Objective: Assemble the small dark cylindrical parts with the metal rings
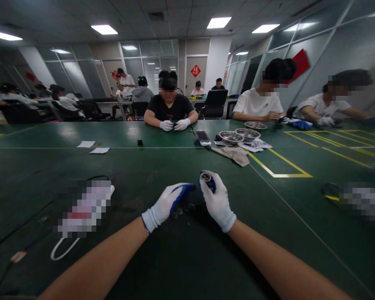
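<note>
Small round metal-topped part (206,177) pinched upright in right-hand (217,202) fingers; left hand (168,203), fingers pressed together, best steadied near loose dark discs (183,209) on green desk (181,258).

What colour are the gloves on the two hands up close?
White with blue fingertips, on the left hand and right hand, in the head view.

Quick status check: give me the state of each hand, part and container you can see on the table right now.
right hand: gloved, raised, gripping a small round part
small round part: held upright at the fingertips, open end up
left hand: gloved, empty, fingers over the loose parts
loose parts: lying flat on the green table
metal bowls: upright, contents unclear
cloth: crumpled, lying flat
</note>
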The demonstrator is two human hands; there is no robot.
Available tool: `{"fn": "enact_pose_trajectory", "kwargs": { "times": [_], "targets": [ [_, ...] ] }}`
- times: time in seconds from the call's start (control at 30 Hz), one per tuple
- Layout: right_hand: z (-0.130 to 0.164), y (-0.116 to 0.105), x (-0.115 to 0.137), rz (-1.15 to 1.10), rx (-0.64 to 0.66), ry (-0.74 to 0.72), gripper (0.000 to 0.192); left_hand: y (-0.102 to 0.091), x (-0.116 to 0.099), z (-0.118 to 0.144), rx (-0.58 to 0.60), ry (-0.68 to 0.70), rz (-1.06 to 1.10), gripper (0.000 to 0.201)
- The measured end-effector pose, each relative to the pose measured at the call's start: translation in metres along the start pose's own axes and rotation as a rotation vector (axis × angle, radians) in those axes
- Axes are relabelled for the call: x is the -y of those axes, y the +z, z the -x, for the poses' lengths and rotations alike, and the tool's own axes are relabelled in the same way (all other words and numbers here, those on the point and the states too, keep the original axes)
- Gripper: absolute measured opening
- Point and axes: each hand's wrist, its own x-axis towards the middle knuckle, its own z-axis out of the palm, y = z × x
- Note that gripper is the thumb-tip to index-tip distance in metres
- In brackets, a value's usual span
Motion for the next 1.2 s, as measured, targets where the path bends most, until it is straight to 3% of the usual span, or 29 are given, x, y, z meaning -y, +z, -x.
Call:
{"fn": "enact_pose_trajectory", "kwargs": {
  "times": [0.17, 0.3, 0.4, 0.5, 0.67, 0.83, 1.1, 1.2],
  "targets": [
    [0.008, 0.003, -0.003, 0.110, 0.146, -0.122, 0.044, 0.014, -0.015, -0.003, -0.148, 0.049, 0.115, 0.057],
    [0.015, 0.003, -0.003, 0.150, 0.322, -0.229, 0.049, 0.018, -0.025, 0.001, -0.204, 0.109, 0.109, 0.037],
    [0.013, -0.002, -0.003, 0.141, 0.345, -0.308, 0.049, 0.015, -0.025, 0.002, -0.241, 0.113, 0.152, 0.037],
    [0.002, -0.012, -0.001, 0.189, 0.392, -0.279, 0.033, 0.009, -0.022, 0.000, -0.381, 0.080, 0.121, 0.034],
    [-0.013, -0.021, 0.004, 0.416, 0.758, -0.267, 0.006, 0.000, -0.012, -0.007, -0.549, 0.001, 0.060, 0.022],
    [-0.016, -0.020, 0.006, 0.491, 0.878, -0.229, 0.007, 0.000, -0.007, -0.011, -0.523, -0.029, 0.093, 0.022],
    [-0.019, -0.023, 0.007, 0.547, 0.905, -0.188, 0.003, 0.002, -0.012, -0.010, -0.472, -0.035, 0.086, 0.023],
    [-0.019, -0.023, 0.006, 0.475, 0.855, -0.166, 0.003, 0.003, -0.012, -0.011, -0.469, -0.042, 0.089, 0.021]
  ]
}}
